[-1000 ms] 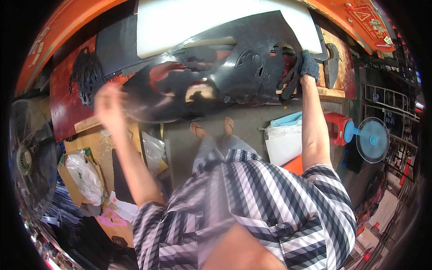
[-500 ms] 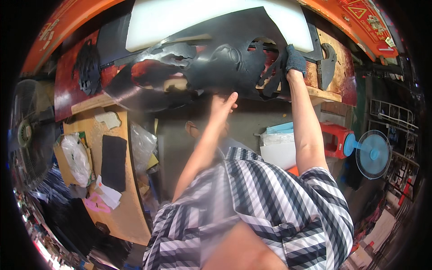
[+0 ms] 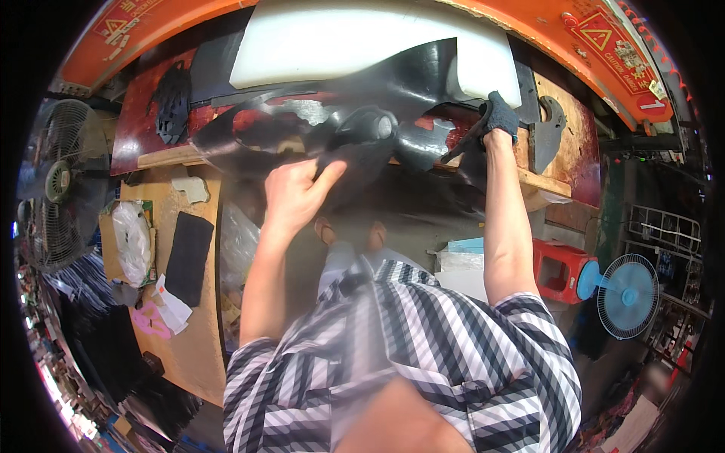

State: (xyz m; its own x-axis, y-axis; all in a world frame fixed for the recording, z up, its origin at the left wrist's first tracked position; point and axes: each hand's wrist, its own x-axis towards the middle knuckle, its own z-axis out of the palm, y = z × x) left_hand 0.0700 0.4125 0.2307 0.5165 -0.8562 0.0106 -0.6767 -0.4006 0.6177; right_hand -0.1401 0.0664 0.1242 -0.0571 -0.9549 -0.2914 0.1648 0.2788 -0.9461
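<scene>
A long table (image 3: 137, 143) with a reddish top and a pale wooden front edge spans the upper part of the view. Over it spreads a black flexible sheet (image 3: 362, 124) pierced by irregular openings; its upper corner rises in front of a thick white slab (image 3: 362, 45) at the back, and its near side hangs past the wooden edge, partly blurred. Below on the left stands a wooden side table (image 3: 196, 347), with a grey fan (image 3: 59, 181) beyond it. On the right, a smaller blue fan (image 3: 627, 296) stands just beside a red stool (image 3: 555, 264). The side table carries a carton with a clear plastic bag (image 3: 132, 241) in it and a dark rectangular piece (image 3: 186, 257). The bare left hand (image 3: 302, 189) is closed on the sheet's near edge, thumb extended on top. A black cut piece (image 3: 174, 106) lies on the table's left part, a curved black piece (image 3: 545, 140) on its right. The right hand (image 3: 500, 115), in a dark glove, grips the sheet's right end.
</scene>
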